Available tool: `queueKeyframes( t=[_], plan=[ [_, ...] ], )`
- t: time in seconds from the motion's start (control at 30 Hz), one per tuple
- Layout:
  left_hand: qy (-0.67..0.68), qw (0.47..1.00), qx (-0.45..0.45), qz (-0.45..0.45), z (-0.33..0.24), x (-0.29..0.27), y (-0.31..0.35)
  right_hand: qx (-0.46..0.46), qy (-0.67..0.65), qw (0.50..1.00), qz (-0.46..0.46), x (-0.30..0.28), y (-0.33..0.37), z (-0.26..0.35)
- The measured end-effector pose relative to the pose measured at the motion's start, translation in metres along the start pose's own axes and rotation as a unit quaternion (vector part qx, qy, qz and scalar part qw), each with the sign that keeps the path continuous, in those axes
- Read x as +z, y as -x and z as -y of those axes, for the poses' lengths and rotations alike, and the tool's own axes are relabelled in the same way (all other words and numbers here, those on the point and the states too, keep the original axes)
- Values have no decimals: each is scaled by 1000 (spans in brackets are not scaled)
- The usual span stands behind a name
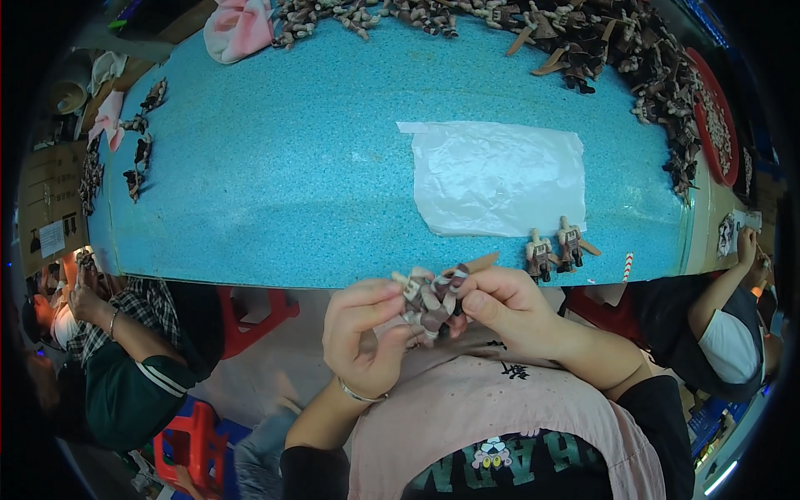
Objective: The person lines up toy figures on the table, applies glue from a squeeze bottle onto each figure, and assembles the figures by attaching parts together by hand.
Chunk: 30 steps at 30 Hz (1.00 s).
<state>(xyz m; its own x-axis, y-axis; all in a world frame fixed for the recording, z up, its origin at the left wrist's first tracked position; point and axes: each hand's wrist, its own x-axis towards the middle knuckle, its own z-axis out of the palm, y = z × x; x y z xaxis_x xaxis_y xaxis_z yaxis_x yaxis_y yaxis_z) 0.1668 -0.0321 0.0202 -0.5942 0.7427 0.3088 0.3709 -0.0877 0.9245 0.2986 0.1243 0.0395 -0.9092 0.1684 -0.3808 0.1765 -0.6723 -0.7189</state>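
Both my hands are at the near edge of the table, closed on a small brown-and-cream plastic figurine (432,302). My left hand (360,327) pinches it from the left side with thumb and fingers. From the other side my right hand (510,307) grips it, the thumb lying on top. A tan blade-like piece (477,264) sticks out from the figurine toward the upper right. Fingers cover part of it, so whether it is one figure or two is unclear. Just right of my hands, two similar figurines (539,255) (570,244) lie side by side near the edge.
A whitish translucent sheet (500,179) lies on the blue table (275,175). Piled figurines (583,50) line the far and right edges; a red basin (717,125) holds small pale pieces. A pink cloth (239,32) lies far left. Co-workers (137,333) (725,333) sit on both sides.
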Motion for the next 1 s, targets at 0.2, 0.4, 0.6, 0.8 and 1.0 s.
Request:
queueKeyframes(
  t=[0.2, 0.4, 0.6, 0.8, 1.0],
  plan=[
    [288, 925, -238, 69, -3, 1, -29, -36, 180, 983, 27, -3, -7, 7],
    [371, 865, -283, 185, 1, -5, -36, -57, 169, 984, 24, -2, -6, 6],
    [368, 856, -315, 179, -3, -1, -33, 39, 106, 994, 6, -2, -8, 11],
    [359, 861, -356, 50, -7, 14, -32, 46, -44, 998, -23, 1, -13, 3],
    [325, 889, -323, 8, -13, 14, -27, -71, 202, 974, -75, 6, -13, 5]
  ],
)
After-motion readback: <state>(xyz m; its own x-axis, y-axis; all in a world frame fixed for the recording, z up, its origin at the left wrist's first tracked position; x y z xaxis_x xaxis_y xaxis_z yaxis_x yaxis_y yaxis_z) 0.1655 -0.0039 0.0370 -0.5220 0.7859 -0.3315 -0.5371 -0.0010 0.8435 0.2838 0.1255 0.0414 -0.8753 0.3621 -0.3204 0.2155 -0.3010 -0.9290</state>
